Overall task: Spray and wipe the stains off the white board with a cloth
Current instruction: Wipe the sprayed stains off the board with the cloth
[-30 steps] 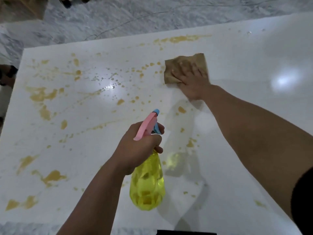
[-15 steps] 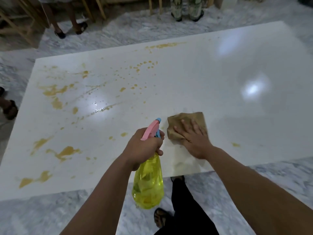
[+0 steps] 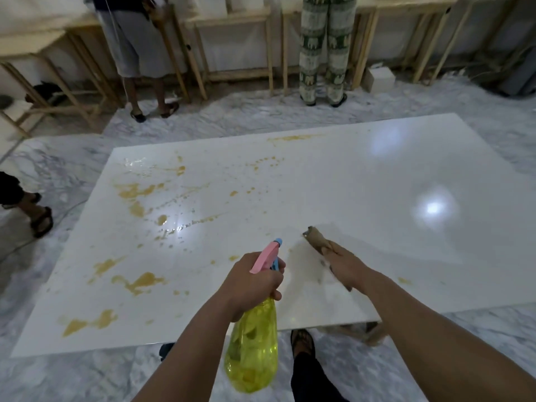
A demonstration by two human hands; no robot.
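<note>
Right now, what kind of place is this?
Probably an indoor workroom or training hall: a marble floor, rows of bare wooden frame tables along the wall, and other people standing at them.

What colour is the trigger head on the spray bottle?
Pink, with a blue nozzle tip, on the yellow translucent spray bottle in the left hand; head view.

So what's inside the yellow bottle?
The spray bottle in the left hand is see-through yellow, with liquid visible inside. The hand covers its neck, so the fill level there is hidden.
</note>
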